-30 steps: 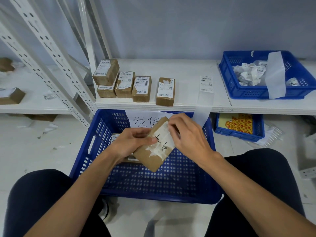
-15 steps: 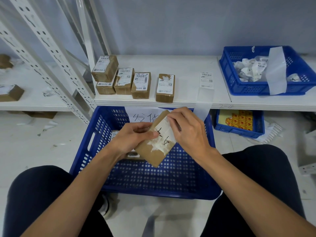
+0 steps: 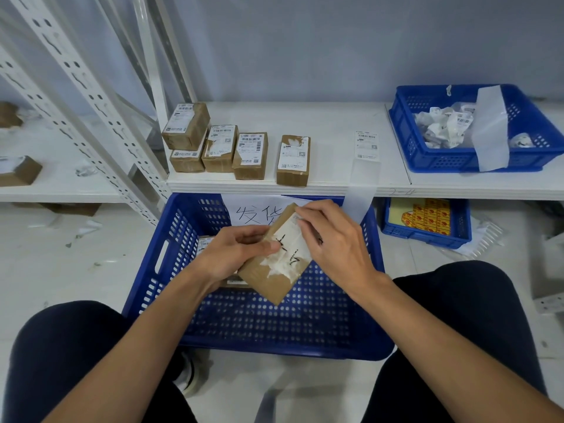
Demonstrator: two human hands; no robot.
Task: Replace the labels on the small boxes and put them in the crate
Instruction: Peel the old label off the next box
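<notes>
the left hand (image 3: 235, 254) grips a small brown box (image 3: 271, 285) above the blue crate (image 3: 244, 325), fingers curled round its edge and thumb on the torn white label (image 3: 290, 248). the right hand (image 3: 335, 239) pinches the label's top corner. black pen strokes on the label are unreadable. a paper sign (image 3: 253, 213) on the crate's far wall reads "发货". five labelled boxes (image 3: 250, 154) sit on the shelf (image 3: 320, 123), whose edge is marked "2-4".

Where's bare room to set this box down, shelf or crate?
Shelf: bare between the lone box and the label sheet. Crate: its near floor is bare below the held box. Crowded: the stacked boxes at the shelf's left end.
</notes>
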